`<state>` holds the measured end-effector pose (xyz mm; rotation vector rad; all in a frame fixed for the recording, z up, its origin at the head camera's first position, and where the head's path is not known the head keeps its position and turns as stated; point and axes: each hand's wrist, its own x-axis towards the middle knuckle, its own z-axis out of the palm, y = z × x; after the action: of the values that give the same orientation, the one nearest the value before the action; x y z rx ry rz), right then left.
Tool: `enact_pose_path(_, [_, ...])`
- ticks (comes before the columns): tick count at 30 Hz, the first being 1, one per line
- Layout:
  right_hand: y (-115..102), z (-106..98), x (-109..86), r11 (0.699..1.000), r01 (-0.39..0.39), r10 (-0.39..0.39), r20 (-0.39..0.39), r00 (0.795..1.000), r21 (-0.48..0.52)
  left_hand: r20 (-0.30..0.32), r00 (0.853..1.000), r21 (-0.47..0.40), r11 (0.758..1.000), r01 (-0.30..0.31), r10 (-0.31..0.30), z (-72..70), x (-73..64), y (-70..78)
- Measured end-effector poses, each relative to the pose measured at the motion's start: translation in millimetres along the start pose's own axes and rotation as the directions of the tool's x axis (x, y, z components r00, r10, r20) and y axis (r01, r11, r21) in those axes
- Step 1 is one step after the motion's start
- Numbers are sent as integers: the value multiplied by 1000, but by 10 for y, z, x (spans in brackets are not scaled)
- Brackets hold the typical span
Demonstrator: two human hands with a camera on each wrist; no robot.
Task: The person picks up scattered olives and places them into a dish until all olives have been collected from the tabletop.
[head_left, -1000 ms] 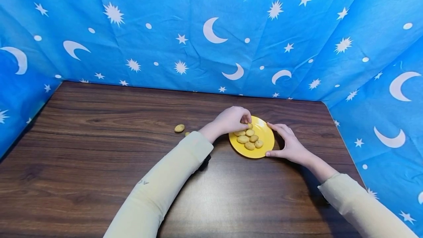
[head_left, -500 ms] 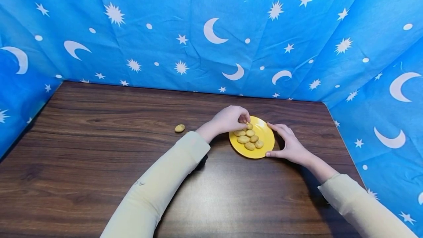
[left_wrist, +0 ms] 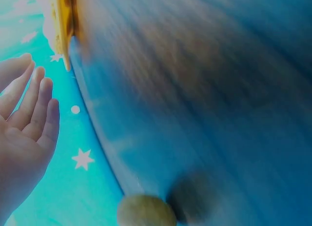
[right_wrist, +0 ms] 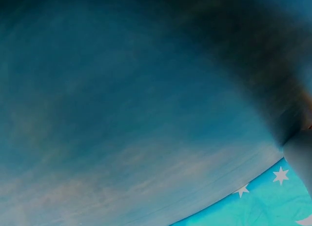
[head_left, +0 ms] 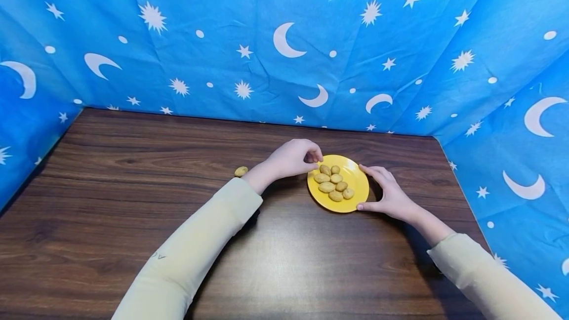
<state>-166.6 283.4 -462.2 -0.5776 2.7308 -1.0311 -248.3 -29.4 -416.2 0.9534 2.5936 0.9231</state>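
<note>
On the table a yellow plate [head_left: 357, 180] bears several oval, yellow-brown, nut-like pieces [head_left: 326, 187]. My left hand [head_left: 291, 159] is at the plate's left rim with thumb and fingers apart and nothing between them; the left wrist view shows this hand [left_wrist: 31, 121] with its fingers stretched out. My right hand [head_left: 391, 196] holds the plate's right side, thumb at the near rim and fingers at the far one. One more oval piece [head_left: 241, 171] lies on the table behind my left wrist, and such a piece [left_wrist: 146, 211] shows at the bottom of the left wrist view.
The dark wood-grain table [head_left: 133, 201] reaches back to a blue cloth [head_left: 222, 53] with white moons and stars, which also hangs at both sides. Mostly blurred tabletop [right_wrist: 122, 113] fills the right wrist view.
My left hand has drawn back leftward from over the pieces to the plate's rim, uncovering a piece at the upper left of the group. My right hand and the plate stay put.
</note>
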Motion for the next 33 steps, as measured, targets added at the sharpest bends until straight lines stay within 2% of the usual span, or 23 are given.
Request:
enact_pose_path(7, [-16, -5, -2, 1000, -2, 2, -1, 1000, 1, -12, 1000, 15, 1000, -22, 22, -106, -174, -14])
enact_pose_path(14, [-9, 5, -8, 1000, -6, 6, -2, 1000, -1, -37, 999, -5, 1000, -7, 7, -195, -344, -23])
enact_pose_path(26, [-14, 11, -5, 1000, -7, 7, -3, 1000, -8, -65, 998, -5, 1000, 18, -18, -281, -585, -259])
enact_pose_path(33, [-14, 14, 1, 1000, -10, 10, -5, 1000, -12, -68, 997, -8, 999, 38, -39, -346, -680, -351])
